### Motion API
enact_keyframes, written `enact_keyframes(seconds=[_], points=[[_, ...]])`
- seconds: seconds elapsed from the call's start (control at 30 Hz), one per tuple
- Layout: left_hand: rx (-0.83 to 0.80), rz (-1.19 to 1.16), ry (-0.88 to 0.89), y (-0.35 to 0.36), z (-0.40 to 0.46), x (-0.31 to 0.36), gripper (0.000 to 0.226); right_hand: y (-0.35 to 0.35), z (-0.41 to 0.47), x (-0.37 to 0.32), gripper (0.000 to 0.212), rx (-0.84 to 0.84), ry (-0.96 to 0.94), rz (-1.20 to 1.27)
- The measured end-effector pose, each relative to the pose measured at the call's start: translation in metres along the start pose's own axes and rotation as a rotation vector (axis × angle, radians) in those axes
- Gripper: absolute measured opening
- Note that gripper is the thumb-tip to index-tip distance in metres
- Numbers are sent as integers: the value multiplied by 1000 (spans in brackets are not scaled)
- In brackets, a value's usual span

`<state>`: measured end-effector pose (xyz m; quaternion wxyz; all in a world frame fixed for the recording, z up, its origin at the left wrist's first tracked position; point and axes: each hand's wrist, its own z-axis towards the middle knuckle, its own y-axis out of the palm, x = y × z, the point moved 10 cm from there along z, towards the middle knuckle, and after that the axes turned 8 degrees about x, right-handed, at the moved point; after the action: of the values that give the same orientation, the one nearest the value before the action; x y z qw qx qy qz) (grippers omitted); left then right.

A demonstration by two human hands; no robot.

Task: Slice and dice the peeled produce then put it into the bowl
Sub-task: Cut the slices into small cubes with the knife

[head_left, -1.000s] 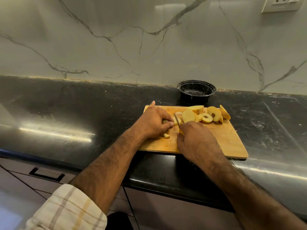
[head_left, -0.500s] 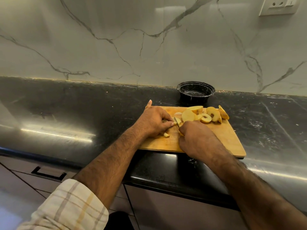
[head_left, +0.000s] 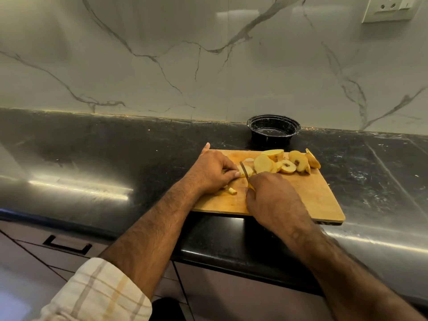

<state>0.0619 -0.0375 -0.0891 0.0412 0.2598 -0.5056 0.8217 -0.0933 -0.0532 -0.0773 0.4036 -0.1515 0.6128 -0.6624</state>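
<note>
head | bowl [head_left: 273, 129] empty | left hand [head_left: 214, 170] fingers pinching slice [head_left: 246, 170] | right hand [head_left: 273, 198] fingers gripping knife [head_left: 244, 169]

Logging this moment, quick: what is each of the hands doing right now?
Left hand: fingers curled down on a fruit slice, holding it on the cutting board.
Right hand: gripping the knife.

Slices [head_left: 287, 164] on board [head_left: 312, 195], bowl [head_left: 273, 130] behind.

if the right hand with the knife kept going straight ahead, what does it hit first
Probably the pile of pale yellow fruit slices just past the right hand on the wooden cutting board; depth is uncertain.
</note>
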Motion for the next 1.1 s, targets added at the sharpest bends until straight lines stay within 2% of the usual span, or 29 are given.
enact_keyframes(seconds=[0.27,0.47,0.57,0.7,0.8,1.1], points=[[-41,52,-2,4,3,-2,15,5,28,-2,26,-66,44,-19],[-14,173,12,1,2,0,22,2,4,-4,26,-144,24,-94],[-12,185,1,-1,-2,2,23,-7,-6,2,32,-149,14,-87],[-18,123,-30,-4,-7,-3,23,-28,-5,6,34,-62,20,-37],[44,103,-59,-13,-6,-7,31,-30,-5,2,33,14,8,0],[6,120,-68,-6,-3,-10,10,6,12,-7,27,-34,29,-33]])
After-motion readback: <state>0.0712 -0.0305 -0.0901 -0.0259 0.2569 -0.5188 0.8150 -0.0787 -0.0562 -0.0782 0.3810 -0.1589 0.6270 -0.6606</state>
